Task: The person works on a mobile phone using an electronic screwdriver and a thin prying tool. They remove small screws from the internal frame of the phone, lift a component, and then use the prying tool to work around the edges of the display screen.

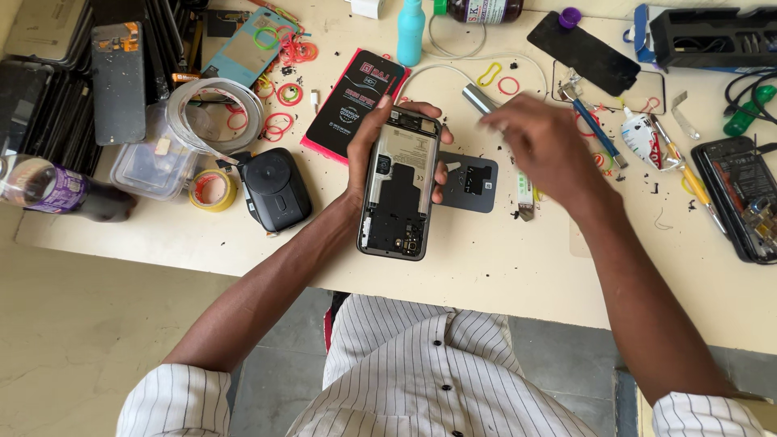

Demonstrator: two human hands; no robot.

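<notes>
Grey opened phone [398, 186] gripped by left hand [374, 144], right hand [544, 144] blurred, grip unclear, two bottles

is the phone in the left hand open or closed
Open: the phone in the left hand has no back cover, so its battery and boards show.

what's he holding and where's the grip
The left hand holds an opened phone by its long edges, near the top end. The right hand is blurred; whether it holds anything cannot be told.
</notes>
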